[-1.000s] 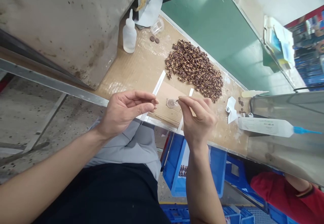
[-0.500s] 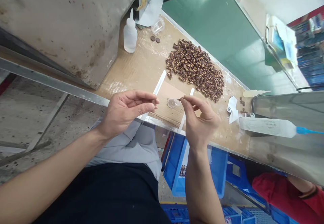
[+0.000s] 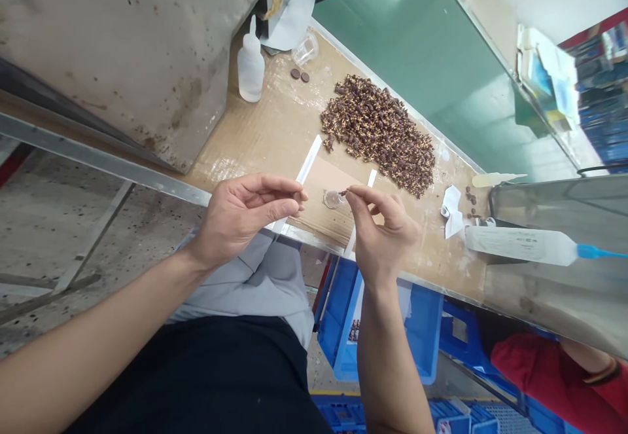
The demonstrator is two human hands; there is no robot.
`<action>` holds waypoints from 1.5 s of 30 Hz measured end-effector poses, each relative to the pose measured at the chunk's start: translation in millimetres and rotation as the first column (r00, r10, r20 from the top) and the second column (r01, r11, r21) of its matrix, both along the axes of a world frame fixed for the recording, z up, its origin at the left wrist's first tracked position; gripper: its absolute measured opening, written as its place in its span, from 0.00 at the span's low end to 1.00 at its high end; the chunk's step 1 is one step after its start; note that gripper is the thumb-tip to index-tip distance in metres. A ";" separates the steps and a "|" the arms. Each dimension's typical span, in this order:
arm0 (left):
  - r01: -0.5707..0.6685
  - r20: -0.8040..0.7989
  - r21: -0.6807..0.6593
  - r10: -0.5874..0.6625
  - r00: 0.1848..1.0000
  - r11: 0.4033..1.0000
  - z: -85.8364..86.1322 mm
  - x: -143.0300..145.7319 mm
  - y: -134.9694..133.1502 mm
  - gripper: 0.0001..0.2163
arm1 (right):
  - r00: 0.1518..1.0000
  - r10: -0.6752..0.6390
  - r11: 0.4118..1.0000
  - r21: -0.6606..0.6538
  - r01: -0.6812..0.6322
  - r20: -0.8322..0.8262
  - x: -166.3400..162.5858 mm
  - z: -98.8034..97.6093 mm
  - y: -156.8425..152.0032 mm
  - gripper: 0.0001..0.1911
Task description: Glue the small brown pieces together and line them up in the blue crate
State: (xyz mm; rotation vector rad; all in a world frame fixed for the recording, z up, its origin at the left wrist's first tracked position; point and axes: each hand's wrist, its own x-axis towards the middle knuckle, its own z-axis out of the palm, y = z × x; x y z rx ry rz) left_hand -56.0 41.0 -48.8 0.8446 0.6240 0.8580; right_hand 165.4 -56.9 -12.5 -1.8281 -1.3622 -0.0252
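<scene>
My left hand (image 3: 245,215) is closed, its thumb and fingertips drawn together; whatever lies between them, if anything, is too small to make out. My right hand (image 3: 383,228) pinches a small dark brown part (image 3: 344,193) between thumb and forefinger. Between the two hands, a small clear round cup (image 3: 332,199) sits on the cardboard-covered bench (image 3: 265,139), close to the right fingertips. Behind the hands lies a wide pile of small dark brown parts with yellowish metal-coloured bits (image 3: 377,133).
A white squeeze bottle (image 3: 251,71) stands at the back left near two brown discs (image 3: 299,75) and a clear cup (image 3: 305,49). A bottle with a blue nozzle (image 3: 523,244) lies right. Blue bins (image 3: 422,336) sit below the edge. A red-sleeved person (image 3: 549,368) is at lower right.
My right hand has moved slightly left with the small brown part, towards my left hand. The left hand has stayed nearly still.
</scene>
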 end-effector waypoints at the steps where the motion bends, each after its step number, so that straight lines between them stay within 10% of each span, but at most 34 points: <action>1: 0.000 0.002 -0.002 0.000 1.000 1.000 0.6 0.2 -0.1 0.12 | 1.000 0.000 1.000 0.002 0.000 -0.001 -0.2 0.0 -0.2 0.05; 19: -0.009 0.001 0.002 0.009 1.000 1.000 4.4 1.8 0.5 0.11 | 0.972 0.012 0.999 0.034 -0.021 0.234 13.8 7.8 -7.5 0.06; 45: -0.016 -0.038 0.002 0.016 0.999 1.000 6.2 2.0 -0.8 0.12 | 0.986 -0.007 1.000 0.007 0.006 0.165 18.6 -7.1 -28.6 0.05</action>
